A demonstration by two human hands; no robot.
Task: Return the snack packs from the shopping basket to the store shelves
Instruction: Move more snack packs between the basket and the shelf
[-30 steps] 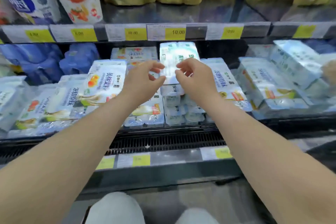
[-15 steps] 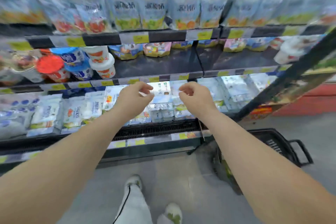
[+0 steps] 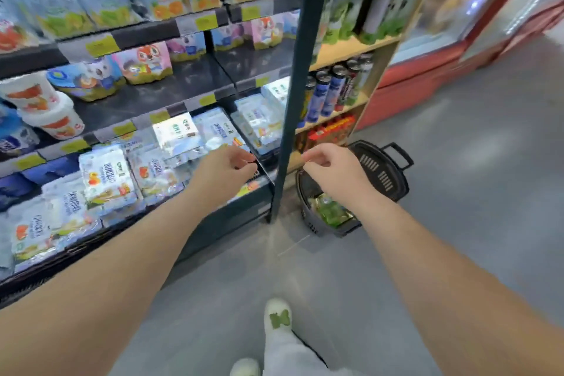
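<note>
A black shopping basket (image 3: 381,168) stands on the floor at the foot of the shelf post, with green snack packs (image 3: 331,207) inside it. White and blue snack packs (image 3: 175,134) lie on the lower store shelf (image 3: 244,189). My left hand (image 3: 224,172) hovers in front of that shelf's right end, fingers loosely curled, holding nothing. My right hand (image 3: 331,166) hangs above the basket, fingers also loosely curled and empty.
A dark upright post (image 3: 293,101) separates the chilled shelves from a wooden rack of cans (image 3: 332,91). Pouches (image 3: 146,62) and tubs (image 3: 45,110) fill the upper shelves. A red freezer cabinet (image 3: 427,70) stands at the right. My feet (image 3: 276,317) are on grey floor.
Both hands have drawn back from the pack on the lower shelf. The view has swung right and down, bringing the basket and the floor into sight under my right hand.
</note>
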